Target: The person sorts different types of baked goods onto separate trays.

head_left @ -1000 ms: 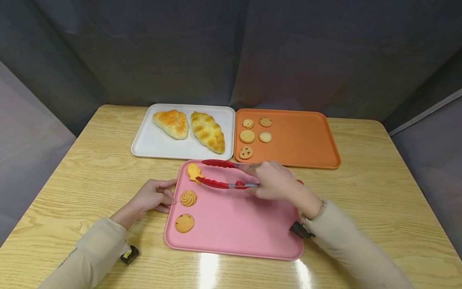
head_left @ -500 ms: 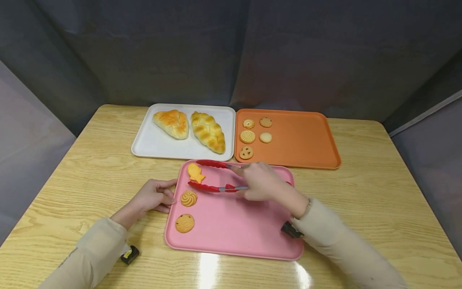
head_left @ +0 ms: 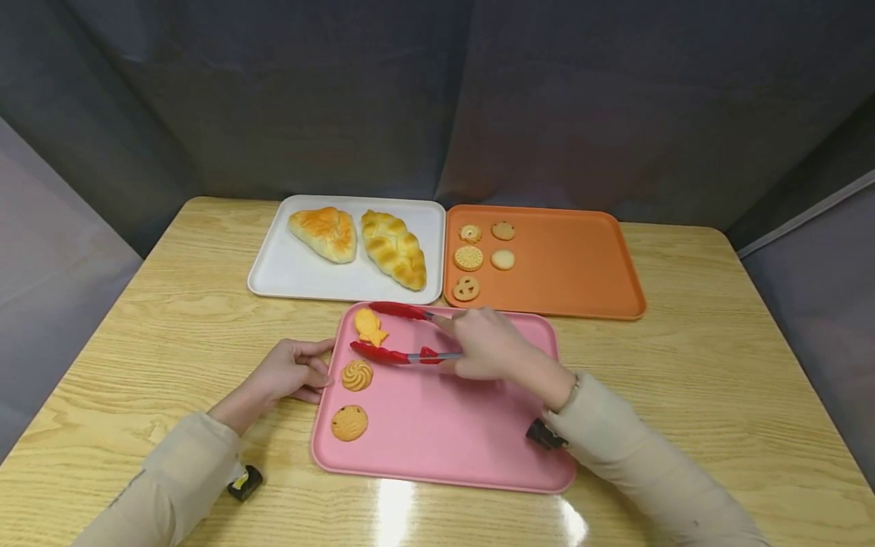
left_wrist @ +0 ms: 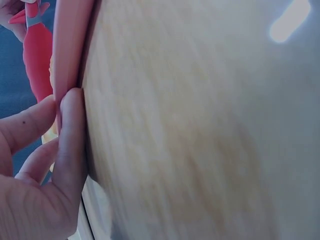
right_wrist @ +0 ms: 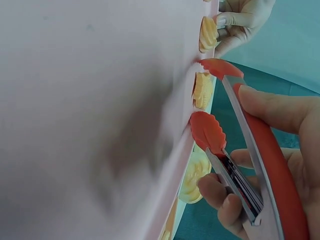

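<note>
In the head view, my right hand (head_left: 488, 343) holds red-tipped tongs (head_left: 380, 354) over the pink tray (head_left: 437, 425). The tong tips are spread, one on each side of a fish-shaped cookie (head_left: 369, 327) near the tray's far left corner. The right wrist view has this cookie (right_wrist: 202, 90) between the two red tips, with a gap on either side. My left hand (head_left: 295, 371) pinches the tray's left rim, its fingers and thumb meeting there in the left wrist view. Below the fish cookie lie a swirl cookie (head_left: 357, 375) and a round chip cookie (head_left: 349, 422).
Behind the pink tray, a white tray (head_left: 301, 285) carries a triangular bread (head_left: 326, 234) and a braided bread (head_left: 394, 249). To its right, an orange tray (head_left: 567, 262) bears several small cookies along its left side. Dark curtains (head_left: 437, 99) stand behind the wooden table (head_left: 718, 365).
My right hand has moved left with the tongs, and their lower tip has shifted from over the fish cookie's tail to just below it. My left hand stays at the rim.
</note>
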The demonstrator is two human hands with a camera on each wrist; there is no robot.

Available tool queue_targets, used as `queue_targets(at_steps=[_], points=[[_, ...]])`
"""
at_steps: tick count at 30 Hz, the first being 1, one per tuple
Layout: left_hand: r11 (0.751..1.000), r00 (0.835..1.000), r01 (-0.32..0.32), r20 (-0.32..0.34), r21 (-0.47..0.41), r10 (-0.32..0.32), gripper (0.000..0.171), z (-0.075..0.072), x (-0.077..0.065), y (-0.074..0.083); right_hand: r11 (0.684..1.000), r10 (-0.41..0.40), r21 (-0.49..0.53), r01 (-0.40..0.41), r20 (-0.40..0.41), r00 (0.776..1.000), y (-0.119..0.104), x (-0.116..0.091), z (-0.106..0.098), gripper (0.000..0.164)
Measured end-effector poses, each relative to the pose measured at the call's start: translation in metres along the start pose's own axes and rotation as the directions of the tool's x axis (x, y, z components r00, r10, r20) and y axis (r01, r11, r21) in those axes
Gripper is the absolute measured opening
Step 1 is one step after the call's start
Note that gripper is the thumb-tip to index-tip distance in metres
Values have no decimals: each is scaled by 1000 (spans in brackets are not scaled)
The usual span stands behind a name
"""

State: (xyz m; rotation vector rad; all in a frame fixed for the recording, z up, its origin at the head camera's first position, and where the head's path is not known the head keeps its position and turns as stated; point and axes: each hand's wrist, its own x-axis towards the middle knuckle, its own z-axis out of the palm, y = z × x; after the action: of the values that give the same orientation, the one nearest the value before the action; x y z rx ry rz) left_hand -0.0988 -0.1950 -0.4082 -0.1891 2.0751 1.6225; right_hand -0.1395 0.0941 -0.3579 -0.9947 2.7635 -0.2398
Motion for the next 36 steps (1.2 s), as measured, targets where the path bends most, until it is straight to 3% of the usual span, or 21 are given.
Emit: queue_targets(at_steps=[20, 36], points=[[1000, 1000, 1, -7, -1, -1, 63, 0, 1, -1, 998, -52, 34, 54, -63, 997, 3, -4, 3, 47], [1000, 1000, -6, -1, 4, 6, 63, 0, 1, -2, 997, -68, 25, 71, -101, 993, 5, -17, -1, 51]])
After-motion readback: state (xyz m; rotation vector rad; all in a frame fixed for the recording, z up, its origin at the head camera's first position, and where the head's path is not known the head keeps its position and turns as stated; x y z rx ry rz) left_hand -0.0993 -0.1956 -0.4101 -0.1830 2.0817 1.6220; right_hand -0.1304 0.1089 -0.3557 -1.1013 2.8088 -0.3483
